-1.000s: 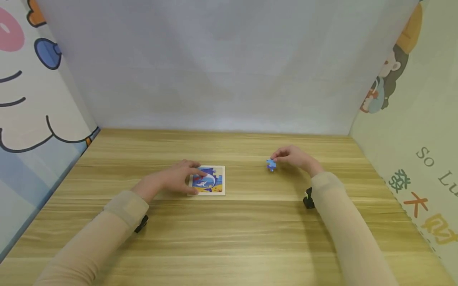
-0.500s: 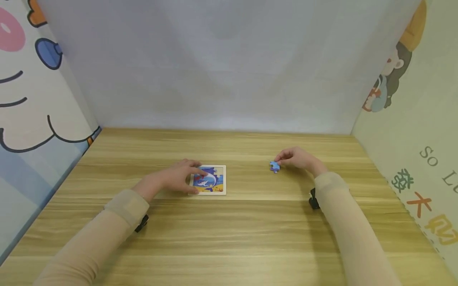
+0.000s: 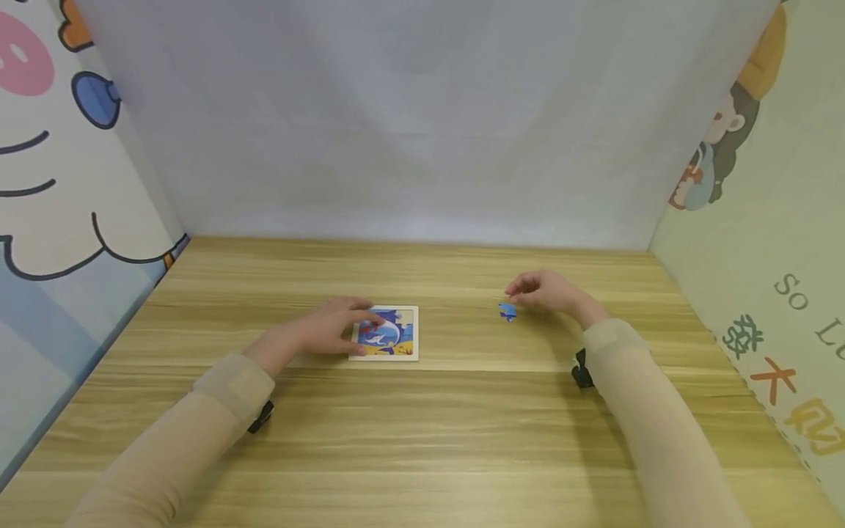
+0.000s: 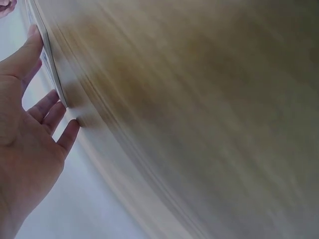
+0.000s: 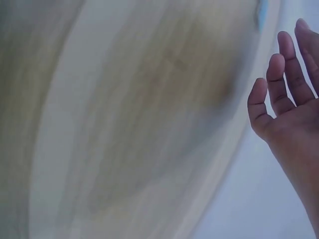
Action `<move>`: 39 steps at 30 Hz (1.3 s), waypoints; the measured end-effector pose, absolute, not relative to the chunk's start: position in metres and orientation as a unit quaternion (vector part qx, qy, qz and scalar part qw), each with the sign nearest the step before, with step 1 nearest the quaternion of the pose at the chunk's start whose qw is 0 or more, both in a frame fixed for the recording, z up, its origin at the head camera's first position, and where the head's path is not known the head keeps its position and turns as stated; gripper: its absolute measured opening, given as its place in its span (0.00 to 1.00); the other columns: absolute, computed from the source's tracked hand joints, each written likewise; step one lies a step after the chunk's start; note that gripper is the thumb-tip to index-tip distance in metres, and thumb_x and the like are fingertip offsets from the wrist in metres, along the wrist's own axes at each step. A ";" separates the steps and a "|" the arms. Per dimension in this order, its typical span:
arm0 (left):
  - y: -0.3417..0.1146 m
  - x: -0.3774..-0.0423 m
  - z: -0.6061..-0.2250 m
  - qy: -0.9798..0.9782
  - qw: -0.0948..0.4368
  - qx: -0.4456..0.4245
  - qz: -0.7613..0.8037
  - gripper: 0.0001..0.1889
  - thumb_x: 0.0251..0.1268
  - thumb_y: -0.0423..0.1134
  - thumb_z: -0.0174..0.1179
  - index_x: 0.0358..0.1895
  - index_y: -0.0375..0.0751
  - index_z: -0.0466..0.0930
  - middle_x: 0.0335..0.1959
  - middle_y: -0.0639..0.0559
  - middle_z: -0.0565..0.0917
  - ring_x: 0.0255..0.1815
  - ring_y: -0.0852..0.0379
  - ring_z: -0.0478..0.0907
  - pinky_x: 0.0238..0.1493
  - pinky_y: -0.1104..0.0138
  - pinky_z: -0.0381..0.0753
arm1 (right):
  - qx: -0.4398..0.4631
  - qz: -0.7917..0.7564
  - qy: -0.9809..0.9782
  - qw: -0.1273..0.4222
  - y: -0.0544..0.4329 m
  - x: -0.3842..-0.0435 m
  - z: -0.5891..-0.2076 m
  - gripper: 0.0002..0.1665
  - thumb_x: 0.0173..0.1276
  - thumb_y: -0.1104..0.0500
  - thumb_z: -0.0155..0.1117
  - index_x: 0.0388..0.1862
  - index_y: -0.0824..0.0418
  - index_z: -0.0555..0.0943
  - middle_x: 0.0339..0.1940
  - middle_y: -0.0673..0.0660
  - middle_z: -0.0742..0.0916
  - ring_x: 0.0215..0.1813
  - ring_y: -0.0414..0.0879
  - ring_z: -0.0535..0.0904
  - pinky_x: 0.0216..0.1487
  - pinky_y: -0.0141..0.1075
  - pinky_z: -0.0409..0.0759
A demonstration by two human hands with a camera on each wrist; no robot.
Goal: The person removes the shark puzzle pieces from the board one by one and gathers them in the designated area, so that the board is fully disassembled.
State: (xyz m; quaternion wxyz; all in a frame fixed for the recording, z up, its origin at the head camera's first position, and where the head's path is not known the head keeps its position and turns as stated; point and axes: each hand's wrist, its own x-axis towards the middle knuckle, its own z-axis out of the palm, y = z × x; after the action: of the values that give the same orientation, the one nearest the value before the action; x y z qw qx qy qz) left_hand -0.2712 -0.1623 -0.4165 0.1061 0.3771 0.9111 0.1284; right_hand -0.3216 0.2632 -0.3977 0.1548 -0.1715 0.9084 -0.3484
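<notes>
My left hand lies spread over the left side of a small jigsaw puzzle board with a pale frame and a sea-animal picture. Its thumb is at the board's near edge, and a fingertip reaches over the picture. In the left wrist view, the fingers are slightly bent against the board's edge and the tabletop. My right hand is right of the board, its thumb and fingertips apart, just beside a blue jigsaw piece. In the right wrist view, a bit of blue shows beyond the loosely bent fingers.
The wood-grain table runs back to a pale grey cloth backdrop. Printed cartoon panels stand at the left and right. Black wrist devices sit under both cuffs.
My right hand carried the blue piece slightly right, then let go of it. The piece now lies just below the fingertips. My left hand stays on the puzzle board.
</notes>
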 end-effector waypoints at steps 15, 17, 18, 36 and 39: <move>-0.160 -0.269 -0.417 0.939 0.092 0.301 0.138 0.42 0.52 0.57 0.67 0.68 0.43 0.63 0.70 0.38 0.62 0.71 0.36 0.55 0.69 0.41 0.50 | -0.250 -0.302 0.911 0.130 0.216 -0.316 -0.360 0.19 0.64 0.55 0.65 0.54 0.58 0.79 0.55 0.57 0.81 0.56 0.56 0.72 0.56 0.51 0.70; -0.160 -0.269 -0.417 0.939 0.092 0.301 0.140 0.41 0.52 0.56 0.67 0.67 0.42 0.64 0.69 0.38 0.63 0.70 0.36 0.56 0.69 0.41 0.51 | -0.248 -0.298 0.913 0.126 0.208 -0.315 -0.358 0.19 0.64 0.53 0.66 0.53 0.55 0.79 0.56 0.55 0.81 0.58 0.58 0.71 0.57 0.51 0.69; -0.161 -0.270 -0.417 0.939 0.092 0.302 0.140 0.41 0.52 0.57 0.67 0.67 0.42 0.64 0.69 0.38 0.63 0.70 0.36 0.56 0.69 0.41 0.51 | -0.246 -0.300 0.913 0.127 0.204 -0.314 -0.357 0.19 0.64 0.53 0.66 0.54 0.54 0.79 0.57 0.55 0.80 0.59 0.58 0.70 0.58 0.51 0.69; -0.167 -0.271 -0.420 0.939 0.083 0.303 0.141 0.39 0.52 0.61 0.65 0.65 0.46 0.68 0.69 0.40 0.63 0.70 0.35 0.56 0.66 0.37 0.53 | -0.295 -0.300 0.902 0.091 0.121 -0.318 -0.378 0.28 0.57 0.57 0.72 0.57 0.59 0.78 0.59 0.57 0.80 0.60 0.59 0.72 0.61 0.49 0.70; -0.167 -0.271 -0.420 0.939 0.086 0.301 0.139 0.39 0.52 0.62 0.65 0.65 0.46 0.68 0.69 0.41 0.63 0.70 0.36 0.57 0.66 0.37 0.53 | -0.295 -0.301 0.901 0.101 0.111 -0.319 -0.386 0.27 0.57 0.56 0.72 0.57 0.58 0.78 0.60 0.56 0.79 0.60 0.58 0.72 0.61 0.49 0.70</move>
State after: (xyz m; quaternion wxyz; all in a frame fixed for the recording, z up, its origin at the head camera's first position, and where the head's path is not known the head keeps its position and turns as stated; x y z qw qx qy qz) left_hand -0.2706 -0.1667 -0.4198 0.0859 0.3014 0.9394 0.1386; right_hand -0.3190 0.1114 -0.3856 0.1007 -0.2949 0.9014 -0.3005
